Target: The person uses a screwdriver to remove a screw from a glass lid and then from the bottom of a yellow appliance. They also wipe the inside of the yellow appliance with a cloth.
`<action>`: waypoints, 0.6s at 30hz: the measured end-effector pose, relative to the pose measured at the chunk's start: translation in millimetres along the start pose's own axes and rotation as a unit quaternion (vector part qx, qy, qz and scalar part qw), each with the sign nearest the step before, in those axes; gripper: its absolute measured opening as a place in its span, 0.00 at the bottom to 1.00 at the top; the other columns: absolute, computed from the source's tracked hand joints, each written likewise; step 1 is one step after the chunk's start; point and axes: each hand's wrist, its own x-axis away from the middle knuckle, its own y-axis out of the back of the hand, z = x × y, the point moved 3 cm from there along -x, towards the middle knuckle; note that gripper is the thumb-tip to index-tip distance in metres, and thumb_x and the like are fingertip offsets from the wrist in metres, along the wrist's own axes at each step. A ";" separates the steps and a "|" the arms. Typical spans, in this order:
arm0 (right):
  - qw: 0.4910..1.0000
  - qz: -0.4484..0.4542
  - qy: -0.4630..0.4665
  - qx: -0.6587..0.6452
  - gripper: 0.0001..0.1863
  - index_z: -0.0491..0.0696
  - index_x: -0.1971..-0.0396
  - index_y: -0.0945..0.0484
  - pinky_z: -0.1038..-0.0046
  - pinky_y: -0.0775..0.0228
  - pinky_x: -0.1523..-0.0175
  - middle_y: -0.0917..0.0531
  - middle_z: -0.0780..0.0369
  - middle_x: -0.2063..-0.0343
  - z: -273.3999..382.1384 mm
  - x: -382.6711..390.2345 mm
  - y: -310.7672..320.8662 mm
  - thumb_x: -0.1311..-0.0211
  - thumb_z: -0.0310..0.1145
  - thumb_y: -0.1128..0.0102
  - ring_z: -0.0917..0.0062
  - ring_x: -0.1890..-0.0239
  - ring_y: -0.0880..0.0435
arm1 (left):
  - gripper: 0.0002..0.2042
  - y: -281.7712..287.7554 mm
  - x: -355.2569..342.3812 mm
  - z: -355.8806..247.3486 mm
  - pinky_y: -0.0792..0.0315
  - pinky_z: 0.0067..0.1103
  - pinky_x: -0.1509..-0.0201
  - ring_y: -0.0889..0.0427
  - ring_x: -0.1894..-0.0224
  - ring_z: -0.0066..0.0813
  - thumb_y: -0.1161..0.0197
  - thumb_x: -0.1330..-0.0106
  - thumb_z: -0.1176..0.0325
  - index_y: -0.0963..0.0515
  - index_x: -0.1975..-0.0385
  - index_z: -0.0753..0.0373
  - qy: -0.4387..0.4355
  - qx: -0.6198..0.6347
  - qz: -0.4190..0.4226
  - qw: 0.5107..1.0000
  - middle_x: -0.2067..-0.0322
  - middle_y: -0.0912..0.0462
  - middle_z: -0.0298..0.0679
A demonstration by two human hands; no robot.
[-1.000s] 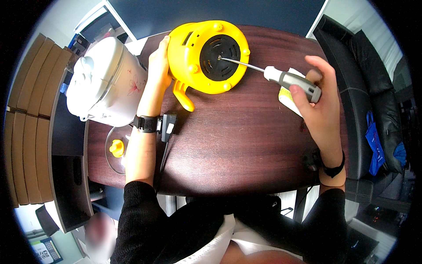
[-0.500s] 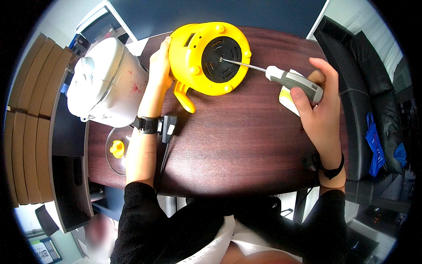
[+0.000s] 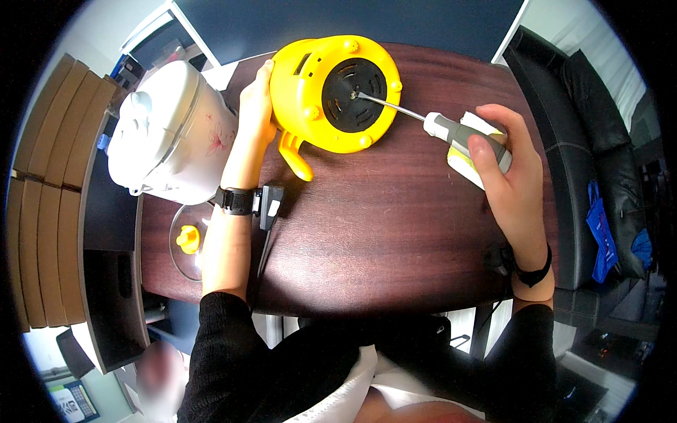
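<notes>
A yellow electric pot (image 3: 285, 92) lies on its side, its underside facing me and its handle pointing down toward the near edge. My left hand (image 3: 255, 106) is closed on the pot's left side, with the fingers partly hidden behind it. In my right hand (image 3: 520, 169) is a screwdriver (image 3: 438, 127) with a grey and white handle, gripped between thumb and fingers. Its long shaft reaches left to the middle of the round black base plate (image 3: 345, 113), where the tip meets or nearly meets the centre. Several small yellow feet surround that plate.
Left of my forearm stands a white rice cooker (image 3: 176, 141) with a flower print. A glass lid (image 3: 185, 271) with a yellow knob lies nearer me. Beside my left wrist is a black plug (image 3: 272, 204) with a cord. A white and yellow packet (image 3: 462, 168) lies under the screwdriver handle.
My right hand and the screwdriver handle have shifted slightly left and down, and the fingers have changed their hold on the handle. The pot and my left hand have barely moved.
</notes>
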 end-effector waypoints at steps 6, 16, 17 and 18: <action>0.996 -0.045 0.072 -0.028 0.23 0.48 0.48 0.35 0.83 0.42 0.76 0.30 0.68 0.82 5.9 -3.0 -0.5 0.42 0.31 0.38 0.86 0.81 0.31 | 0.21 -3.4 3.3 -2.6 0.25 0.21 0.57 0.19 0.65 0.28 0.44 0.34 0.53 0.23 0.57 0.67 -0.002 -0.001 0.007 1.000 0.64 0.18 0.41; 0.996 -0.052 0.075 -0.021 0.23 0.48 0.48 0.36 0.83 0.41 0.77 0.30 0.67 0.80 5.9 -2.9 -0.8 0.41 0.33 0.39 0.87 0.80 0.31 | 0.20 -1.7 0.8 -0.9 0.24 0.21 0.58 0.19 0.66 0.27 0.44 0.34 0.53 0.23 0.58 0.67 -0.004 0.003 0.005 1.000 0.64 0.18 0.41; 0.996 -0.052 0.066 -0.026 0.23 0.48 0.48 0.36 0.83 0.41 0.76 0.30 0.68 0.80 5.3 -2.5 -0.8 0.41 0.32 0.39 0.87 0.80 0.31 | 0.20 -2.4 0.1 -0.5 0.24 0.21 0.58 0.19 0.66 0.27 0.44 0.34 0.53 0.23 0.58 0.67 -0.005 0.007 0.010 1.000 0.64 0.18 0.41; 0.996 -0.052 0.057 -0.033 0.23 0.48 0.48 0.36 0.83 0.41 0.76 0.30 0.68 0.79 4.6 -2.2 -1.3 0.41 0.31 0.39 0.87 0.80 0.31 | 0.20 -2.1 0.4 -0.6 0.24 0.21 0.58 0.19 0.66 0.27 0.44 0.34 0.53 0.23 0.58 0.67 -0.003 0.008 0.008 1.000 0.64 0.18 0.41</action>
